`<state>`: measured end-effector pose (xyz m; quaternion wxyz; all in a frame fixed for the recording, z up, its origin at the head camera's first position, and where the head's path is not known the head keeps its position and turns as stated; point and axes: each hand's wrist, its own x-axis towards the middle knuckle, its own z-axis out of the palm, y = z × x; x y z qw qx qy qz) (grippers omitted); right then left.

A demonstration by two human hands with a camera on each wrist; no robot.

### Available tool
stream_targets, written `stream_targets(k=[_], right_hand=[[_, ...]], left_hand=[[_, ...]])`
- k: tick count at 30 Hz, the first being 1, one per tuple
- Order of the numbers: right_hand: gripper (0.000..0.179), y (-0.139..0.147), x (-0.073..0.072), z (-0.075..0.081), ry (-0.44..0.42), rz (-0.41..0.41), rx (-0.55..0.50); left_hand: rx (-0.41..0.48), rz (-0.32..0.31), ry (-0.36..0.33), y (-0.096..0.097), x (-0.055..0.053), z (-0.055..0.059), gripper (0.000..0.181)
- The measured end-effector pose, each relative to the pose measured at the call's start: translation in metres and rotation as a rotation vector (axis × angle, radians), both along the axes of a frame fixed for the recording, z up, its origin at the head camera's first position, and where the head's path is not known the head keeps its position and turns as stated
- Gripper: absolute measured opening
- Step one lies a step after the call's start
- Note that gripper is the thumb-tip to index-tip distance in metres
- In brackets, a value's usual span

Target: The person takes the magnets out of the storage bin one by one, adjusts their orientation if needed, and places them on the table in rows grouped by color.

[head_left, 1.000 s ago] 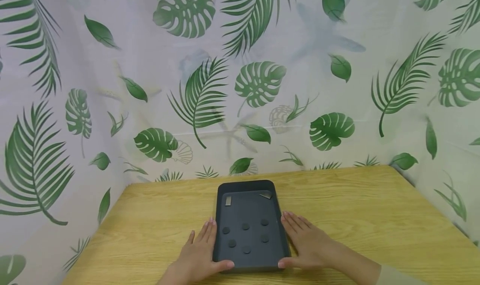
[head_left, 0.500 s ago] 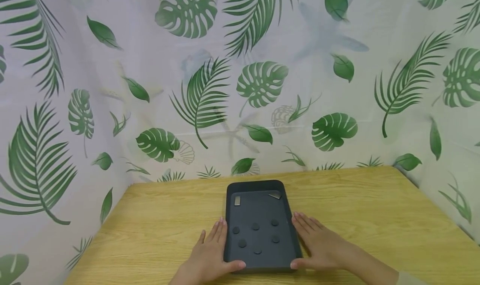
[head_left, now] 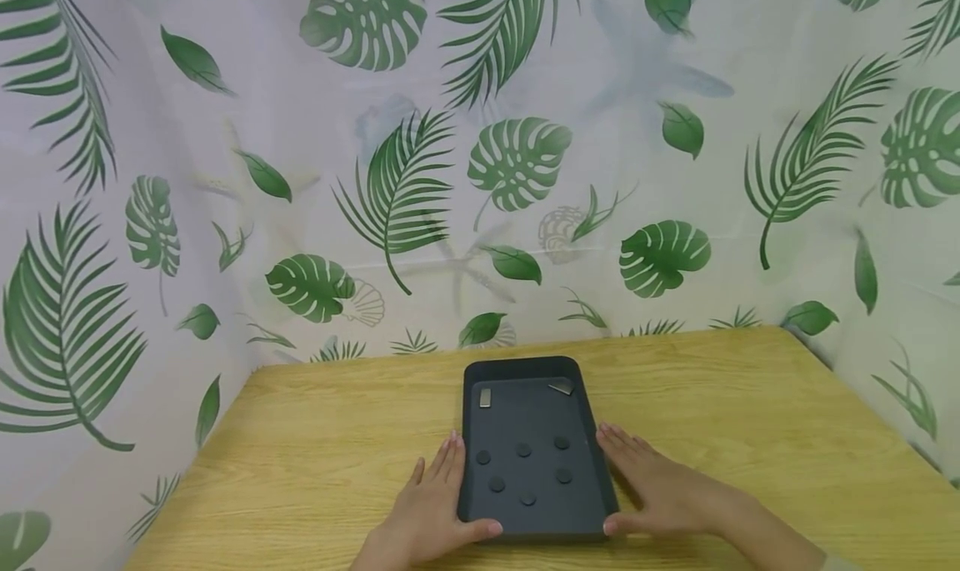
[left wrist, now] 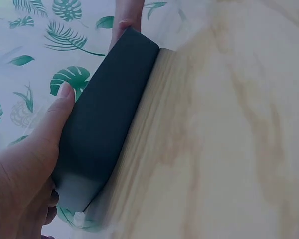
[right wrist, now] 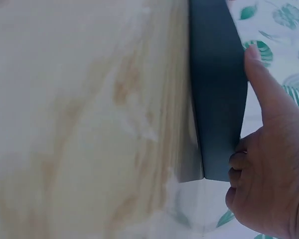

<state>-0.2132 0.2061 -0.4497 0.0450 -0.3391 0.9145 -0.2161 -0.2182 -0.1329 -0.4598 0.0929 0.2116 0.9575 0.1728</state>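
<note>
A dark rectangular baking tray (head_left: 536, 517) lies lengthwise on the wooden table. Several small dark discs (head_left: 522, 450) are spread over its near half. A small metallic rectangle (head_left: 485, 398) sits at its far left, and a metallic angular piece (head_left: 561, 387) is in its far right corner. My left hand (head_left: 431, 504) lies along the tray's left side, fingers straight and thumb at the near left corner. Mirroring it, my right hand (head_left: 652, 483) presses the right side, thumb at the near right corner. Both wrist views show the thumbs against the tray's near outer wall.
The wooden table (head_left: 322, 438) reaches back to a leaf-patterned sheet (head_left: 450, 179), which hangs behind and along both sides. In the left wrist view the table's near edge (left wrist: 144, 114) runs just beneath the tray.
The tray has slid to the right across the table, with both hands moving along at its sides. The discs and metallic pieces keep their places in it.
</note>
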Motion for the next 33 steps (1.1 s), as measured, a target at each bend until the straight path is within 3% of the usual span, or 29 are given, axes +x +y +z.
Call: stream_targets(k=[7,20,27,33], right_hand=[[0.102,0.009,0.001,0.002,-0.118,0.01,-0.111],[0.1,0.023,0.003,-0.006,-0.125,0.037,-0.215],[0.098,0.024,0.007,-0.004,-0.047,0.026,-0.164],[0.101,0.024,0.006,0.001,-0.156,0.022,-0.203]], left_hand=[[0.063,-0.024,-0.001,0.004,0.002,-0.004,0.109],[0.163,-0.173,0.022,0.003,0.006,-0.015,0.097],[0.152,-0.261,0.119,-0.003,0.007,-0.02,0.1],[0.117,-0.292,0.222,-0.006,0.007,-0.021,0.107]])
